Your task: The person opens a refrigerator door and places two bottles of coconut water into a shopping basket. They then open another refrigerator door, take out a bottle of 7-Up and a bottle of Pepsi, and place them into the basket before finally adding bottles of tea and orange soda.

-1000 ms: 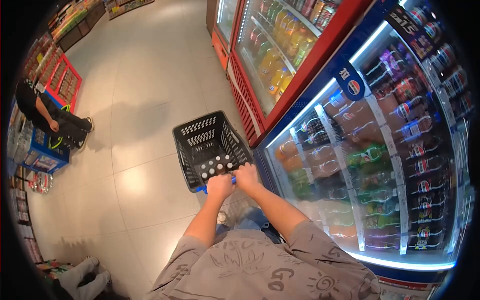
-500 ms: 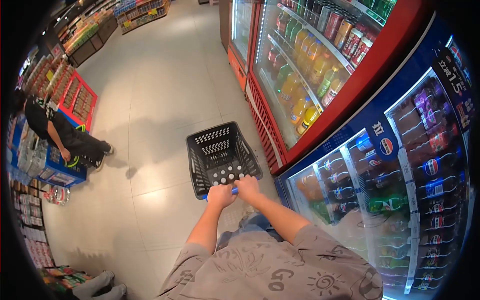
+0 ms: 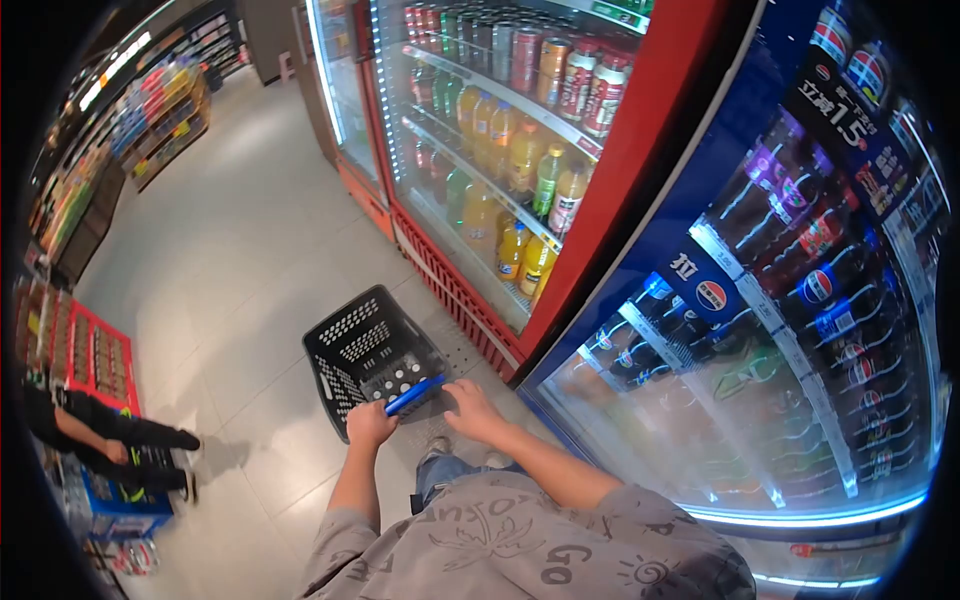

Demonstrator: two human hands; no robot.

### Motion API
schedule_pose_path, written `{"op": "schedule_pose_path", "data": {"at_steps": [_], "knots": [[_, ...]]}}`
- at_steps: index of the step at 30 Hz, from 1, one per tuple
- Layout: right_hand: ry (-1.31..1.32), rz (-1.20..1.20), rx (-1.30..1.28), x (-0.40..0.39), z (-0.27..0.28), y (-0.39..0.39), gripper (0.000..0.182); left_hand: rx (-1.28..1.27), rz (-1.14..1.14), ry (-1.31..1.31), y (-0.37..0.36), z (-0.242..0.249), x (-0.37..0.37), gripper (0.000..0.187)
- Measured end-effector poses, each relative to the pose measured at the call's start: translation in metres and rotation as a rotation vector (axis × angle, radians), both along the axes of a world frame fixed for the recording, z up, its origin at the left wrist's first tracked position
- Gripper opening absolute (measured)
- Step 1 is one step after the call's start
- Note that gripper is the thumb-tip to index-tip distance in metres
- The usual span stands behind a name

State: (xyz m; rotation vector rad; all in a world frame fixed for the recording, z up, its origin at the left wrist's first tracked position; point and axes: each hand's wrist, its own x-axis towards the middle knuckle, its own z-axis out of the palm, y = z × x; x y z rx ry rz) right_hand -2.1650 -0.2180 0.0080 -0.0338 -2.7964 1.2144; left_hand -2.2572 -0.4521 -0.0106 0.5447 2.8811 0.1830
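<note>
Basket (image 3: 372,352) on tiled floor (image 3: 240,250), seemingly beside coolers (image 3: 560,180).

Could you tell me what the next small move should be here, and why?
Probably close the right hand back onto the blue handle of the black basket. Only the left hand grips the handle; the right hand's fingers look spread and loose beside it, close to the red cooler.

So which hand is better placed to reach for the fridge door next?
Probably right. The left hand grips the blue handle of the black basket, while the right hand rests open on the side nearest the blue fridge.
</note>
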Motion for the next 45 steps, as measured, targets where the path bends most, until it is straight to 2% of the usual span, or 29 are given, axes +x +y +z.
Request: {"op": "schedule_pose_path", "data": {"at_steps": [2, 4, 6, 7, 10, 12, 15, 16, 19, 21, 22, 25, 26, 31, 34, 45], "knots": [[0.036, -0.083, 0.011, -0.013, 0.028, 0.018, 0.054, 0.003, -0.026, 0.009, -0.007, -0.003, -0.018, 0.028], [0.198, -0.153, 0.152, -0.033, 0.049, 0.051, 0.051, 0.016, -0.036, 0.005, -0.011, -0.004, -0.033, 0.028], [0.302, -0.272, 0.375, -0.046, 0.1, 0.087, 0.047, 0.027, -0.047, -0.014, -0.016, -0.004, -0.049, 0.029], [0.389, -0.36, 0.588, -0.051, 0.123, 0.107, 0.041, 0.035, -0.049, -0.03, -0.017, -0.005, -0.055, 0.029], [0.392, -0.503, 0.918, -0.057, 0.22, 0.149, 0.026, 0.092, -0.066, -0.068, -0.019, -0.007, -0.064, 0.032], [0.438, -0.5, 1.077, -0.061, 0.259, 0.168, 0.023, 0.172, -0.088, -0.133, -0.019, -0.007, -0.068, 0.036], [0.05, -0.486, 1.308, -0.07, 0.284, 0.17, 0.024, 0.551, -0.202, -0.039, -0.003, 0.009, -0.064, 0.038], [0.039, -0.472, 1.472, -0.075, 0.28, 0.179, 0.022, 0.614, -0.254, -0.028, 0.005, 0.013, -0.065, 0.038], [-0.169, -0.509, 1.596, -0.084, 0.288, 0.191, 0.025, 0.758, -0.404, -0.054, 0.029, 0.037, -0.077, 0.039], [-0.293, -0.503, 1.579, -0.089, 0.302, 0.185, 0.032, 0.805, -0.498, -0.152, 0.037, 0.057, -0.083, 0.039], [-0.374, -0.502, 1.579, -0.09, 0.31, 0.181, 0.036, 0.8, -0.588, -0.187, 0.039, 0.051, -0.09, 0.036], [-0.533, -0.544, 1.558, -0.101, 0.313, 0.179, 0.036, 0.796, -0.672, -0.305, 0.04, 0.054, -0.102, 0.031], [-0.582, -0.579, 1.547, -0.107, 0.313, 0.179, 0.045, 0.823, -0.679, -0.32, 0.041, 0.055, -0.104, 0.029], [-0.652, -0.625, 1.486, -0.116, 0.309, 0.182, 0.042, 0.923, -0.638, -0.447, 0.038, 0.066, -0.105, 0.022], [-0.657, -0.644, 1.489, -0.118, 0.308, 0.182, 0.042, 0.874, -0.534, -0.631, 0.03, 0.055, -0.1, 0.023], [-0.635, -0.73, 1.519, -0.12, 0.3, 0.182, 0.044, 0.81, -0.594, -0.798, 0.026, 0.039, -0.09, 0.026]]}}
